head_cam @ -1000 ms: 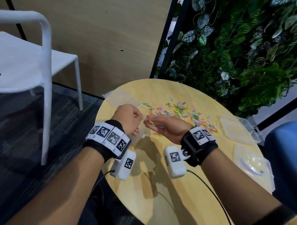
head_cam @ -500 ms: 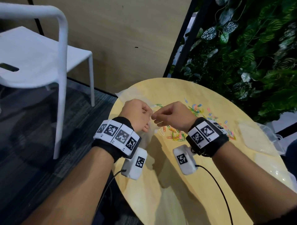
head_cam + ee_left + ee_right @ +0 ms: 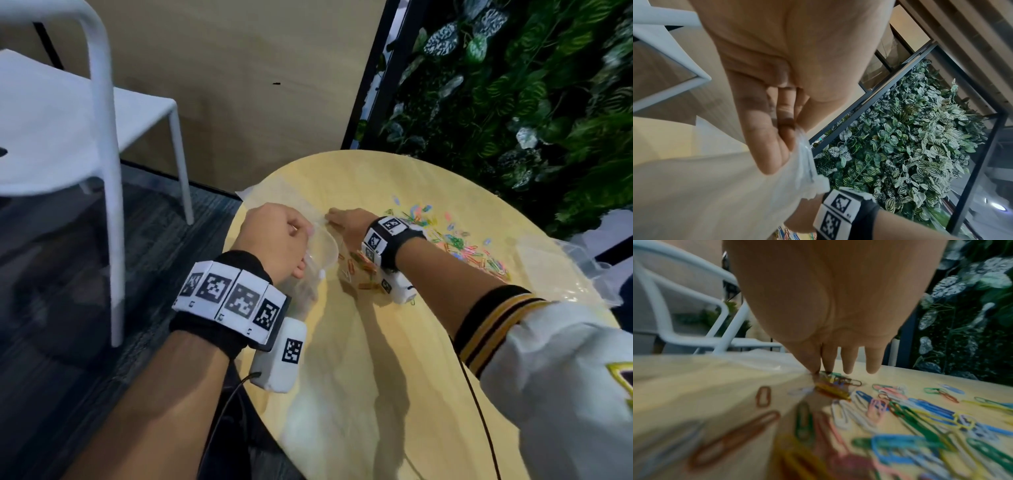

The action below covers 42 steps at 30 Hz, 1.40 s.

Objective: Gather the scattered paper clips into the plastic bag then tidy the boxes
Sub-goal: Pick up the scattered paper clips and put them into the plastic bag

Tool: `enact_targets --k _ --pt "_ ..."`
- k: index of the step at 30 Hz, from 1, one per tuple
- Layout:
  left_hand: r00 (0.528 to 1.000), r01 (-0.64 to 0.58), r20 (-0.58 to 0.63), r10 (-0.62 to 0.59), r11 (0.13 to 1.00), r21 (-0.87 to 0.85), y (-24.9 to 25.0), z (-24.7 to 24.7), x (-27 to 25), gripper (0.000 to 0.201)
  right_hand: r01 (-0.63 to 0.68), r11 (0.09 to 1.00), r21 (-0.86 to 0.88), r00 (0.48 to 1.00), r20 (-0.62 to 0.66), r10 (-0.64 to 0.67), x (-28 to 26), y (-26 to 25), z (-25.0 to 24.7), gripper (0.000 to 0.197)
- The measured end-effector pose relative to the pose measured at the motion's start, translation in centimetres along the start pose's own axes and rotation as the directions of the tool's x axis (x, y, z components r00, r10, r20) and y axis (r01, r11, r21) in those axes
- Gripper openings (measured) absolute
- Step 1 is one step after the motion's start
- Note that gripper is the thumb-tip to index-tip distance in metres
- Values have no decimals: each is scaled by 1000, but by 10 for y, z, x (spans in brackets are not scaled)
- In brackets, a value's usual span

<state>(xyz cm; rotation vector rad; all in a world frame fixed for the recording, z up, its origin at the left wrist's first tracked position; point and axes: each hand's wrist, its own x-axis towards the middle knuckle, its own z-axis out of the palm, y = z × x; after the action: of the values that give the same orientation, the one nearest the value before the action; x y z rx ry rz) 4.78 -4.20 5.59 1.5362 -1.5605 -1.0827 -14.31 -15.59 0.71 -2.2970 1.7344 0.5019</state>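
A clear plastic bag (image 3: 323,248) lies at the left edge of the round wooden table (image 3: 376,359), its mouth pulled into a loop. My left hand (image 3: 294,236) grips the near lip of the bag (image 3: 803,155), fingers (image 3: 766,138) curled on it. My right hand (image 3: 337,219) reaches down at the far lip, where thumb and forefinger (image 3: 815,366) pinch the plastic against the tabletop; the other fingers hang straight. Coloured paper clips (image 3: 455,240) (image 3: 910,410) are scattered to the right of the bag. A few orange ones (image 3: 358,263) lie at its mouth.
Clear plastic boxes (image 3: 579,267) sit at the table's right edge. A white chair (image 3: 102,137) stands on the dark floor to the left. A leafy green wall (image 3: 513,102) and a black post rise behind the table.
My right hand has dropped from mid-air, beside the left, to the tabletop at the bag's far lip. The bag's mouth now gapes wider. The left hand keeps its grip.
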Motion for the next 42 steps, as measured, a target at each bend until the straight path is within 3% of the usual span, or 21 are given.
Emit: enact_targets --k 4,7,11,17,19,24,29,31,33,35,38,40,42 --pt "1000 -13 -5 14 1000 12 0 -3 -1 16 -52 996 75 992 -107 60 -4 9 21 44" --pt "1000 -12 -1 12 1000 21 3 -2 -3 16 -93 974 208 987 -108 118 -15 14 30 68" --pt "1000 -9 10 8 1000 17 4 -1 -6 14 43 968 247 976 -215 12 -34 3 39 62" --pt "1000 -3 19 2 1000 31 6 0 -8 14 215 977 -10 949 -236 -211 -61 -11 56 34" --pt "1000 -2 27 0 999 37 6 1 -9 14 218 972 -85 941 -246 -232 -62 -10 55 27" --pt "999 -14 44 11 998 65 6 5 -9 13 56 993 -99 968 -237 -78 -73 -8 48 24" --pt "998 -20 57 16 997 72 6 7 -8 12 -85 967 239 951 -269 150 -94 17 39 16" --pt "998 -15 54 12 998 68 6 7 -7 13 -140 844 517 910 -269 315 -103 28 38 8" --pt "999 -8 53 5 998 55 6 8 -7 13 -115 576 809 866 -203 457 -113 34 33 7" --pt "998 -5 60 1 998 55 6 9 -7 14 8 283 959 869 -147 473 -122 31 23 8" --pt "998 0 68 -4 999 54 6 12 -6 14 167 -39 985 911 -139 389 -128 14 4 14" --pt "998 5 61 -8 999 43 6 13 -6 14 187 -161 969 935 -126 332 -129 -4 -6 17" --pt "998 11 56 -12 1000 22 7 15 -5 13 178 -182 967 949 -120 290 -129 -23 -11 12"
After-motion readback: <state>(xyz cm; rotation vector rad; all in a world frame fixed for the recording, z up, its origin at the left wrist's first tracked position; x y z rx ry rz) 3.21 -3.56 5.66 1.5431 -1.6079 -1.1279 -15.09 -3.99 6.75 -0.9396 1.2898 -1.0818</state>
